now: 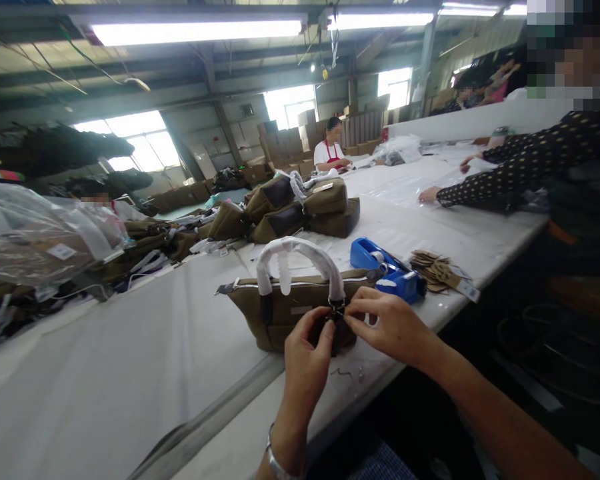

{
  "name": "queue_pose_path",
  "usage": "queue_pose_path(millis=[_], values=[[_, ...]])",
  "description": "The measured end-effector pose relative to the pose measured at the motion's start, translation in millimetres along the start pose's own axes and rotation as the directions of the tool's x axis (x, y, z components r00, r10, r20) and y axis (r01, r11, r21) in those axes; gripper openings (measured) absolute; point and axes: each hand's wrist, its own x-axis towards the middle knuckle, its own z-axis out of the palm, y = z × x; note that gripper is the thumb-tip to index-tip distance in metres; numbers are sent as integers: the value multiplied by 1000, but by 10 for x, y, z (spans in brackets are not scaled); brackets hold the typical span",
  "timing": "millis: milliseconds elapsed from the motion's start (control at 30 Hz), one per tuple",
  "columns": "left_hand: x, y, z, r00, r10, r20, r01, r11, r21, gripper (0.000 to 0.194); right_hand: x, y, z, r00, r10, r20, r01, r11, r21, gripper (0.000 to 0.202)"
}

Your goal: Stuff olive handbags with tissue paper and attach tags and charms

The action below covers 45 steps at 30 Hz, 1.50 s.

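Observation:
An olive-brown handbag (270, 321) stands upright on the white table, a zip along its top. White wrapping covers its handle (300, 248). My left hand (307, 350) is at the bag's front right, thumb and forefinger pinched at the metal ring below the handle's right end. Close beside it, my right hand (387, 323) is also pinched, fingertips at the same ring. Whatever small piece lies between the fingers is too small to make out. Just behind my right hand sits a blue tape dispenser (387, 267).
Brown cardboard tags (435, 272) lie right of the dispenser. Several olive bags (300, 210) are piled behind. Plastic-wrapped goods (55, 233) stand at the left. Across the table, a person in a dotted sleeve (510, 180) handles clear plastic (400, 190). The table edge runs along my right.

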Motion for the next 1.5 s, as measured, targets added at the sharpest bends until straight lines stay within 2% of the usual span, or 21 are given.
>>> queue_pose_path(millis=[300, 433, 567, 633, 767, 833, 1000, 1200, 1500], values=[[-11, -41, 6, 998, 52, -19, -52, 999, 16, 20, 44, -60, 17, 997, 75, 15, -73, 991, -116, 13], [-51, -8, 22, 993, 114, -24, -112, 992, 52, 20, 70, -74, 22, 998, 55, 6, -55, 997, -47, 13], [-85, 5, 50, 986, 163, -18, -162, 985, 62, 15, 33, -43, 105, 994, 69, -88, -61, 994, 86, 18], [-67, -18, 81, 992, 121, -37, -122, 993, -5, 14, -14, -25, 173, 989, 80, -122, -68, 993, 101, 18], [40, -75, 159, 992, -94, -84, 70, 965, -253, 23, -98, -17, 295, 976, 68, -205, -61, 997, 42, 10], [101, -77, 179, 988, -135, -69, 111, 952, -284, 24, -113, -21, 329, 968, 58, -242, -54, 998, 25, 8], [190, -17, 138, 991, -134, -14, 128, 968, -216, 24, -108, -14, 349, 962, 35, -271, -26, 999, 39, 7], [215, 36, 102, 984, -176, -16, 170, 968, -183, 20, -110, 10, 341, 962, 24, -273, -4, 997, 71, 6], [162, 49, 148, 993, -118, -29, 110, 975, -193, 16, -112, 6, 314, 971, 51, -235, -32, 996, 84, 7]])
